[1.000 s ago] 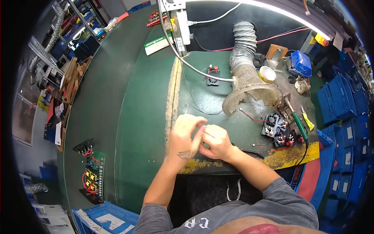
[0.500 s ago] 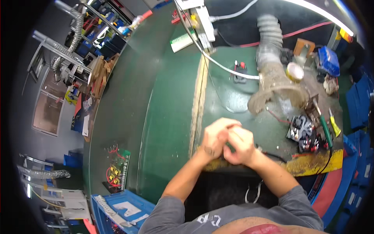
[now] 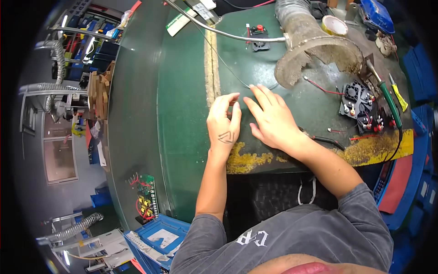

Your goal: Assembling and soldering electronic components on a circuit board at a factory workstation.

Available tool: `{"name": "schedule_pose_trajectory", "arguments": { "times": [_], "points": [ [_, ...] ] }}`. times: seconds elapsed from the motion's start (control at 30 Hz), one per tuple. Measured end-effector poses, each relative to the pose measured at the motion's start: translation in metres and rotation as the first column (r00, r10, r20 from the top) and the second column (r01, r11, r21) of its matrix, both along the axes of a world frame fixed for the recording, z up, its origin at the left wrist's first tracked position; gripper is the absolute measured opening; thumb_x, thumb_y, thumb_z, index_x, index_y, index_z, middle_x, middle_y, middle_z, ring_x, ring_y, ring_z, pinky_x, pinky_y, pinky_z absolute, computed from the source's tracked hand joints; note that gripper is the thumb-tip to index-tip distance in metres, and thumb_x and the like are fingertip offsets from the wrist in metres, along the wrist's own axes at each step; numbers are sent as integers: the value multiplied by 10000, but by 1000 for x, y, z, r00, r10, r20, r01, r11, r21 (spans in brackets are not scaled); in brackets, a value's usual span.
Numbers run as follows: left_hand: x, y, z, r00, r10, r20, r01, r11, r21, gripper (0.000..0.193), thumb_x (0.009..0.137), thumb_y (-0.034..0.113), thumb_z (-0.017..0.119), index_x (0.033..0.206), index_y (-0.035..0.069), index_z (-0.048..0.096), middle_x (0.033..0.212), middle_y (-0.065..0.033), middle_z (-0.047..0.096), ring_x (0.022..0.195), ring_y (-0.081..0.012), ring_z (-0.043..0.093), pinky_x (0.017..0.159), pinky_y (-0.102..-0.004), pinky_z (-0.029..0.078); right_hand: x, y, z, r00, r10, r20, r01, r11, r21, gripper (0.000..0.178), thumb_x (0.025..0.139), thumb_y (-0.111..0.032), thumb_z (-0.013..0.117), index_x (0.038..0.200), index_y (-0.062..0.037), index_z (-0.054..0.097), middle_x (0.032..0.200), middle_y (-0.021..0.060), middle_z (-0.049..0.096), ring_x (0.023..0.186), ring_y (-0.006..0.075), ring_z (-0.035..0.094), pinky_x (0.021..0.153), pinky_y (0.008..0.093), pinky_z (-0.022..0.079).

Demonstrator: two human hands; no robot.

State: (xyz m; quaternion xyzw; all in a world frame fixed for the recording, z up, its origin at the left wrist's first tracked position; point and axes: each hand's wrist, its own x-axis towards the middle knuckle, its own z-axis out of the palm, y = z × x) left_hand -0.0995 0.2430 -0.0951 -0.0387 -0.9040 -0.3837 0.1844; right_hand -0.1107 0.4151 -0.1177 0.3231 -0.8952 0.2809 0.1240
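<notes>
The thin wire (image 3: pixel 226 67) slants across the green bench mat (image 3: pixel 182 91), from upper left down to the right hand (image 3: pixel 273 121), contact unclear; that hand spreads palm-down. The left hand (image 3: pixel 222 122) curls, thumb and fingers apart.

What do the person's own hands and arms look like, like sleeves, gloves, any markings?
The left hand and right hand are ungloved, with nothing visible worn on either wrist. A dark, angular, triangle-like line marking sits on the back of the left one, near the wrist. Both forearms are bare below short, faded grey sleeves.
</notes>
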Motion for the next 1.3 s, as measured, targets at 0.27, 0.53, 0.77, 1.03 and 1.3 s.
{"name": "schedule_pose_trajectory", "arguments": {
  "times": [0.27, 0.53, 0.77, 1.03, 1.3],
  "points": [
    [1, -2, -12, 998, 60, 27, -58, 996, -73, 278, 901, 18, 645, 1173, 43, 693, 1081, -124, 669, 881, -279, 664, 813, -395, 533, -3, 3, -3, 989, 124, 79, -124, 992, -12, 393, 770, -177, 775, 1125, -51, 664, 1182, 104, 634, 1142, 299, 577, 992, 440, 432],
    [-1, -19, -14, 993, -80, -89, 36, 911, -411, 243, 804, 10, 713, 1028, 95, 748, 1065, -97, 619, 1027, -319, 575, 919, -418, 474, -4, -3, -10, 976, 213, 50, -202, 964, -171, 261, 805, -57, 710, 1056, -69, 639, 1019, 86, 622, 967, 299, 623, 847, 406, 484],
    [3, -23, -2, 991, -42, -123, -38, 813, -582, 271, 772, 162, 833, 1029, 138, 751, 1272, -146, 570, 1227, -377, 500, 1025, -465, 439, -4, 1, -10, 998, 56, -40, -62, 986, -156, 171, 828, -100, 713, 981, -92, 635, 873, 72, 628, 839, 276, 652, 744, 399, 502],
    [8, -9, 22, 957, -195, -215, 27, 797, -603, 193, 759, 201, 852, 926, 158, 766, 1387, -101, 580, 1334, -359, 467, 1115, -485, 342, -7, 4, -9, 995, -4, -101, -21, 969, -245, 118, 850, -199, 746, 877, -123, 660, 772, 28, 620, 743, 240, 649, 685, 380, 495],
    [10, -13, 24, 926, -378, -15, 329, 824, -462, 105, 845, 115, 760, 914, 55, 708, 798, -76, 657, 777, -264, 646, 1038, -463, 517, -6, 5, -6, 997, 6, -79, -36, 921, -388, 186, 819, -239, 781, 854, -110, 651, 771, 53, 624, 743, 282, 656, 664, 402, 515]
  ]
}}
